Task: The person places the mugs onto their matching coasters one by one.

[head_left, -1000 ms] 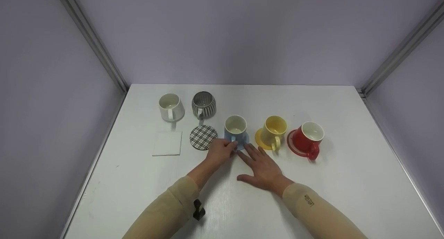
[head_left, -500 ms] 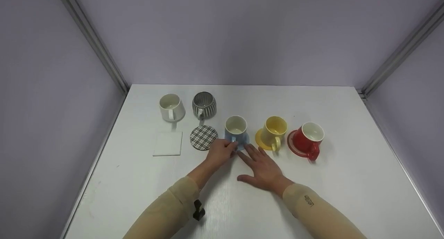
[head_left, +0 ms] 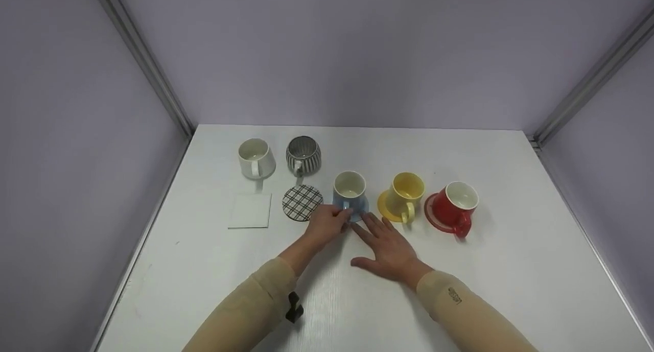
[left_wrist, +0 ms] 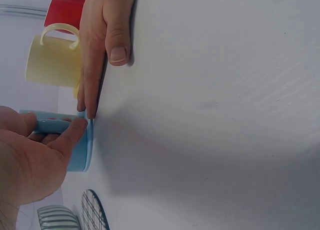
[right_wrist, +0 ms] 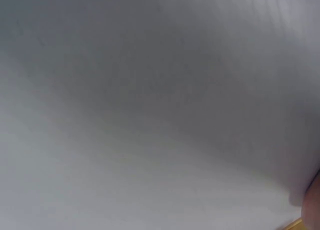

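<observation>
A light blue mug (head_left: 350, 186) stands on a round blue coaster (head_left: 363, 208) near the middle of the table. With thumb and curled fingers, my left hand (head_left: 326, 225) grips the mug's handle (left_wrist: 52, 125), which points toward me. My right hand (head_left: 391, 251) lies flat on the table, fingers spread, its fingertips right at the coaster's near edge. Just right of it, a yellow mug (head_left: 398, 201) sits on a yellow coaster (head_left: 382, 209). To the left of my left hand lies a round plaid coaster (head_left: 301, 201).
A red mug (head_left: 452, 209) rests on a red coaster (head_left: 431, 218) at the right. Behind the plaid coaster stands a grey striped mug (head_left: 306, 163). A white mug (head_left: 261, 165) is behind a square white coaster (head_left: 250, 211) at the left. Walls enclose the table's back and sides.
The head view has shifted very slightly. Both hands, the mugs and the coasters keep their places.
</observation>
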`<action>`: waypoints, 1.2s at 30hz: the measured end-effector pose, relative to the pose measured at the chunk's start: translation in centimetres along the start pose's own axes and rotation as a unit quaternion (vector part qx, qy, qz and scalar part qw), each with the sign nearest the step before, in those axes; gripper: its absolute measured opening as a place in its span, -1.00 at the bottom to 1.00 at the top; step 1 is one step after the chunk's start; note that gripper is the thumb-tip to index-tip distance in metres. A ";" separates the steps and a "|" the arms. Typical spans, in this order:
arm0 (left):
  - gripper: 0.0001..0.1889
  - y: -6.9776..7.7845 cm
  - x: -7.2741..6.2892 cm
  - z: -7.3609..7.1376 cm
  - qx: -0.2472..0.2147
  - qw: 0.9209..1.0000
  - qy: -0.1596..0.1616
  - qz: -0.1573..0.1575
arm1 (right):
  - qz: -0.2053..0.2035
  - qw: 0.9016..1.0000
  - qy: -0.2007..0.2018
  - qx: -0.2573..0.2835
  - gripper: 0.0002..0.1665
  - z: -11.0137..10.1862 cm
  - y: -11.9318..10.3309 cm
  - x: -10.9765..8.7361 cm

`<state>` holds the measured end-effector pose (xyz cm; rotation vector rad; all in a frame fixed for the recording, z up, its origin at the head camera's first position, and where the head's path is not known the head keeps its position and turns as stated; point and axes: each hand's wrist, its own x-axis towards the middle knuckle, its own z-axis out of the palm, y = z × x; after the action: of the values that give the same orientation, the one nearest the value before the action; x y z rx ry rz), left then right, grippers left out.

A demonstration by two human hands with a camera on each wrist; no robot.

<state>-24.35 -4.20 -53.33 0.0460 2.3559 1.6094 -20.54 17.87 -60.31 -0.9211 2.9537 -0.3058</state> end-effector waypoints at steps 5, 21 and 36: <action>-0.57 0.2 -0.4 -0.4 0.023 1.000 -0.004 0.009 | -0.008 1.000 0.007 0.003 0.07 -0.1 0.0 -0.1; -0.61 0.9 -1.4 -6.2 0.053 0.993 0.094 0.044 | 0.002 1.000 -0.019 0.016 0.08 -0.6 -0.2 -0.4; -0.55 1.0 -1.6 -10.9 0.034 0.985 0.166 0.027 | 0.021 0.998 -0.042 0.047 0.08 -2.0 -2.2 -2.1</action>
<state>-25.68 -14.02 -48.39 -0.1574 2.6782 1.6720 -17.75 17.64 -58.02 -0.8379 2.8516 -0.3916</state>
